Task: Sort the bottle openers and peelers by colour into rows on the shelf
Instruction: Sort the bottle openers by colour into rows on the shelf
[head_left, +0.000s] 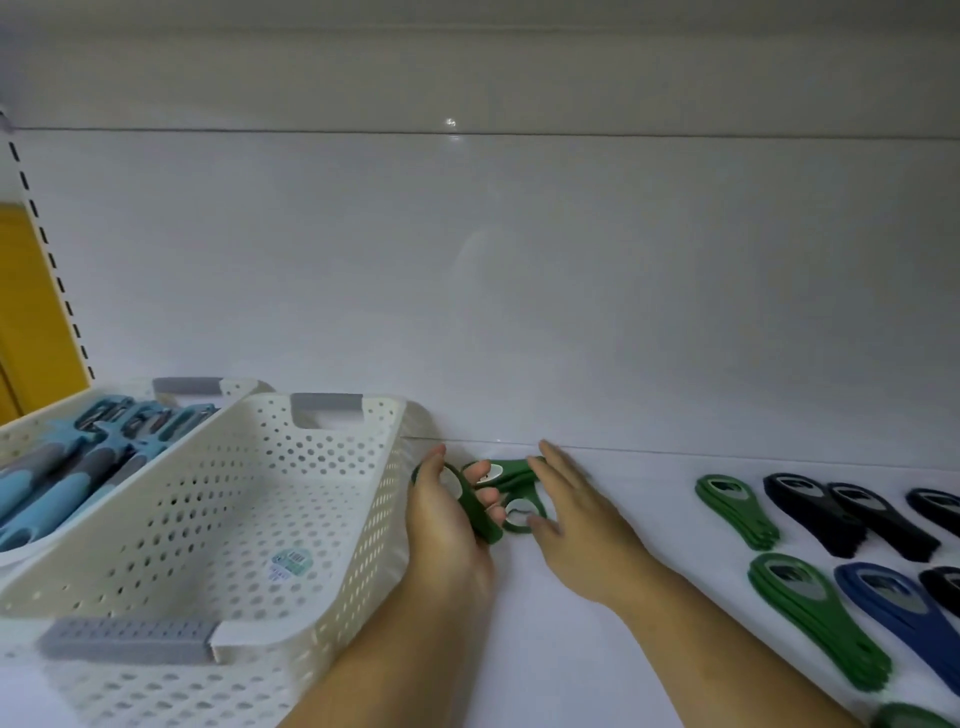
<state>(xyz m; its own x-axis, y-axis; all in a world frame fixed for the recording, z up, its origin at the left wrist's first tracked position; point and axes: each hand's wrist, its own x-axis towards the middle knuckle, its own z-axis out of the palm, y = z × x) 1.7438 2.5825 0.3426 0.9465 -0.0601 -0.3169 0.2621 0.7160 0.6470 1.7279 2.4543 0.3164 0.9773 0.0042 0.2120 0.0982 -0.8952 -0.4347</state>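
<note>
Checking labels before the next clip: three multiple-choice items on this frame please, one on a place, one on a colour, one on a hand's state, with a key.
1. Where do the blue peelers lie? A) on the back wall B) in the far-left basket C) in a drawer
2. What colour is the bottle opener that the left hand grips? A) red B) yellow C) green
3. How is the right hand? A) fingers straight B) clenched fist C) out of view
Key: 1 B, they fill that basket; 2 C, its handle is plainly green; 3 A, fingers lie stretched out.
</note>
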